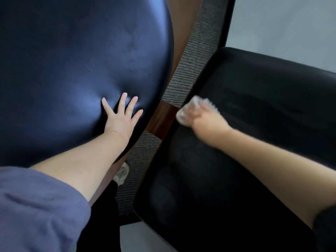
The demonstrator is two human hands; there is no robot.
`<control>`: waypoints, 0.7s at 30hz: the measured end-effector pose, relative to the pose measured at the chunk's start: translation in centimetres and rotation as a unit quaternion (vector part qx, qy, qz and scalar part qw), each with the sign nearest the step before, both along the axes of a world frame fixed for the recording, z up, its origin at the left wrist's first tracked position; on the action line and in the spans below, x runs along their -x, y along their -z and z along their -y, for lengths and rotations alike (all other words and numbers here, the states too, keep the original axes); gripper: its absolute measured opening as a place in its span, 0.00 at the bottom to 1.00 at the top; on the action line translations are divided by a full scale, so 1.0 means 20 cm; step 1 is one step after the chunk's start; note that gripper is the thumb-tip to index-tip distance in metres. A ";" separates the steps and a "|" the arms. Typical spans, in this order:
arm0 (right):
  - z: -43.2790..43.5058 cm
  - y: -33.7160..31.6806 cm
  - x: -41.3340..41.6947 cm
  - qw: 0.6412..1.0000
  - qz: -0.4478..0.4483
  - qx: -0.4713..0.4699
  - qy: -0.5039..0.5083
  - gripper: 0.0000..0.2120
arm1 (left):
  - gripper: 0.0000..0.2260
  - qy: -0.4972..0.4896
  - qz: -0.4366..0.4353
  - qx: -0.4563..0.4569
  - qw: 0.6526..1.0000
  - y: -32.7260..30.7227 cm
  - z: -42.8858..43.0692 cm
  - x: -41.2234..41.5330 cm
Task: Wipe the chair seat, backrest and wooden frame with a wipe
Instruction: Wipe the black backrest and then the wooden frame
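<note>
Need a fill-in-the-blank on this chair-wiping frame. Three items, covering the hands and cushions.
1. The right hand grips a white ___.
2. The left hand presses flat, fingers spread, on the left cushion, which is dark ___.
3. The right cushion, at whose edge the right hand works, is ___.

Missing words: wipe; blue; black.

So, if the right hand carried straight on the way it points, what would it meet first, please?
Probably the wooden frame: the right hand, gripping the wipe at the edge of the black cushion, points up-left at that brown bar. Depth is unclear, though.
</note>
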State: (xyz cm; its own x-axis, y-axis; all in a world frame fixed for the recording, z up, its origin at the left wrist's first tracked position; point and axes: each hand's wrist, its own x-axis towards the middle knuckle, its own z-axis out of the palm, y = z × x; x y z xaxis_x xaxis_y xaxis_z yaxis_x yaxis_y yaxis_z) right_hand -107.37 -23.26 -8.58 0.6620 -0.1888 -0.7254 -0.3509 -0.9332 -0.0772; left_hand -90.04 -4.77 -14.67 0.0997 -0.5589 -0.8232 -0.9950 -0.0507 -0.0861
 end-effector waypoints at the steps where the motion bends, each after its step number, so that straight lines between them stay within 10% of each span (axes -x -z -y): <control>1: 0.06 0.02 -0.02 0.999 0.021 0.045 0.007 0.17 | 0.46 0.004 0.001 0.002 1.000 0.00 0.00 0.00; 10: 0.10 0.10 -0.12 0.993 0.021 0.106 -0.036 0.18 | 0.49 0.014 0.003 0.014 1.000 0.01 -0.02 -0.01; 21: -0.69 0.01 0.10 0.982 -0.069 -0.167 -0.062 0.43 | 0.47 0.021 -0.027 0.068 0.997 0.05 -0.18 -0.10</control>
State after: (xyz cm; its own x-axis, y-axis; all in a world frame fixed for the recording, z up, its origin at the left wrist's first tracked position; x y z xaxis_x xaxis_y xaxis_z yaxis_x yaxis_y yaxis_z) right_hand -109.37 -9.44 -8.86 0.5554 0.1510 -0.8177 -0.2647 -0.9001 -0.3460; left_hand -88.01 -1.25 -15.64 0.0303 -0.6689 -0.7428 -0.9995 -0.0154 -0.0269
